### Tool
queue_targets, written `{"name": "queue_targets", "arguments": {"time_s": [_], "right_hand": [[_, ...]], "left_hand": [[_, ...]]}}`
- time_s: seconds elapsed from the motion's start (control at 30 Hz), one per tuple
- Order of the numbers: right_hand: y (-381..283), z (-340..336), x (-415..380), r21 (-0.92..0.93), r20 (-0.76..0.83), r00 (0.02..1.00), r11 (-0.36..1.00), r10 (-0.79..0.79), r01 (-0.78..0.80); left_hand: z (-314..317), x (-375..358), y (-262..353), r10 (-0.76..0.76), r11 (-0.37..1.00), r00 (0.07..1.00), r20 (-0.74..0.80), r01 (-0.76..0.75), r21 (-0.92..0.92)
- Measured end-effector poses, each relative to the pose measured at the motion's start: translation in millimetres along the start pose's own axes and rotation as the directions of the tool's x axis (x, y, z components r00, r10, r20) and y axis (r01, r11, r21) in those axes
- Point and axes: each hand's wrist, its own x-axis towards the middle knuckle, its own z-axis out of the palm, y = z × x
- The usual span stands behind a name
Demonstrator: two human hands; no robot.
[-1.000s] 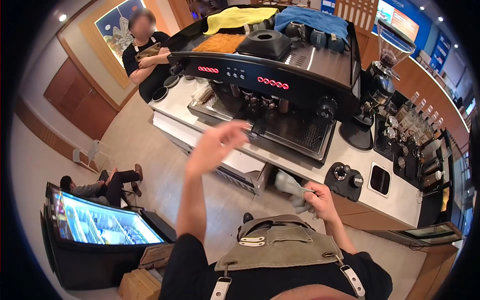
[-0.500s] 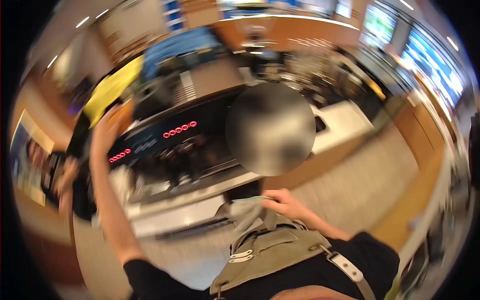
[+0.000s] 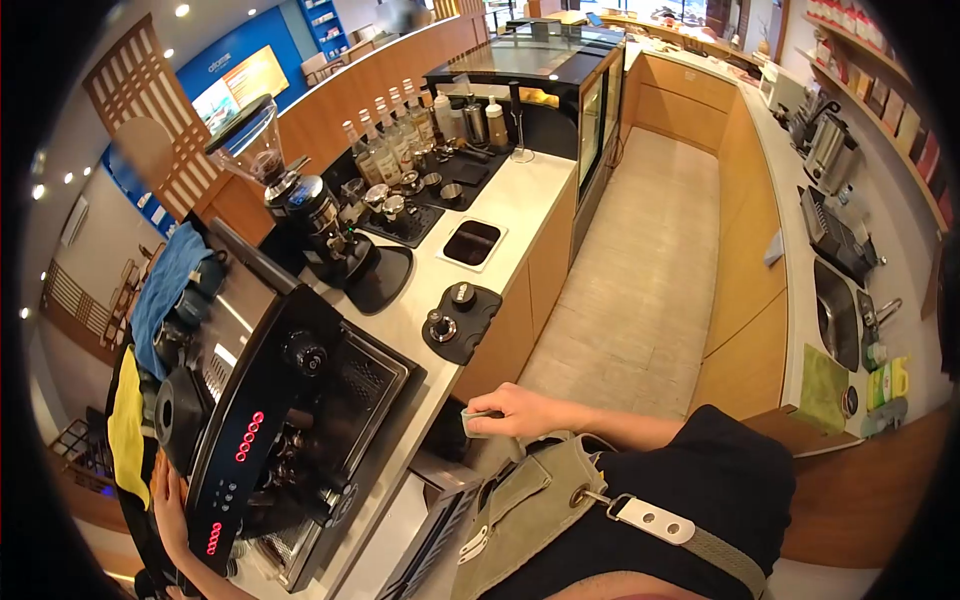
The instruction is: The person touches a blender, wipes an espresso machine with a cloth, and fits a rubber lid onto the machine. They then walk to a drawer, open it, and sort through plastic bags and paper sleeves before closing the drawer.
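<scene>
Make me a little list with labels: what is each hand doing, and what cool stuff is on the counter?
place: a coffee bar behind a long counter
right hand: pinches a grey cloth at the apron's top
left hand: up on the espresso machine, at its top edge
machine lights: two rows of red dots glow
beside the machine: coffee grinder with a clear hopper
further along: syrup bottles
on top of the machine: yellow cloth and blue cloth
</scene>
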Motion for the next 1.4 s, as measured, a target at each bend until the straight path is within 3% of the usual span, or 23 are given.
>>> {"name": "queue_targets", "arguments": {"time_s": [0.13,0.33,0.43,0.53,0.63,0.67,0.77,0.83,0.87,0.9,0.93,0.97,1.07,1.2,1.3,1.4], "right_hand": [[1,-10,1,0.007,-0.070,0.996,0.999,-0.046,0.047],[3,-19,-2,-0.026,-0.110,0.993,0.999,-0.043,0.040],[2,-22,-3,-0.016,-0.076,0.997,1.000,-0.009,0.008],[5,-24,-2,-0.039,-0.067,0.998,0.999,0.008,-0.010],[21,-21,3,-0.044,-0.090,0.996,0.999,0.002,-0.006],[25,-22,3,0.002,-0.097,0.995,1.000,0.028,-0.028],[28,-23,8,0.061,-0.094,0.993,0.996,0.077,-0.071],[31,-25,14,0.152,-0.098,0.988,0.983,0.121,-0.105],[37,-24,17,0.156,-0.083,0.984,0.977,0.159,-0.145],[43,-25,19,0.161,-0.081,0.975,0.968,0.207,-0.192],[50,-28,21,0.112,-0.074,0.983,0.981,0.169,-0.161],[58,-28,20,0.062,-0.083,0.988,0.990,0.134,-0.129],[50,-19,21,0.057,-0.127,0.981,0.989,0.146,-0.140],[19,22,24,0.146,-0.227,0.954,0.975,0.197,-0.167],[36,75,20,0.159,-0.326,0.933,0.982,0.149,-0.101],[26,120,12,0.137,-0.272,0.927,0.964,0.259,-0.230]], "left_hand": [[-3,4,-14,0.022,0.994,0.999,-0.023,-0.019,0.106],[-4,10,-31,0.040,0.998,0.998,-0.045,-0.042,-0.044],[-17,15,-5,-0.011,0.998,0.996,-0.086,0.016,0.053],[-26,50,-53,0.085,0.996,0.978,-0.192,-0.086,0.004],[-39,82,-96,0.124,0.990,0.991,-0.049,-0.120,0.076],[-31,92,-116,0.096,0.992,0.988,-0.125,-0.105,-0.065],[-31,66,-56,-0.024,0.976,0.999,-0.037,0.031,0.215],[-36,65,-21,-0.092,0.948,0.996,-0.002,0.088,0.307],[-40,77,-38,-0.171,0.929,0.985,0.006,0.159,0.335],[-42,83,-58,0.008,0.943,0.998,-0.057,0.011,0.333],[-43,85,-56,0.019,0.969,0.999,-0.039,-0.009,0.248],[-46,78,-33,-0.057,0.963,0.998,0.042,0.043,0.268],[-49,75,-17,-0.024,0.940,1.000,0.014,0.017,0.341],[-56,71,-11,0.146,0.880,0.988,0.045,-0.150,0.450],[-59,56,-7,0.272,0.847,0.962,0.020,-0.249,0.470],[-65,52,-11,0.454,0.748,0.891,-0.026,-0.365,0.554]]}}
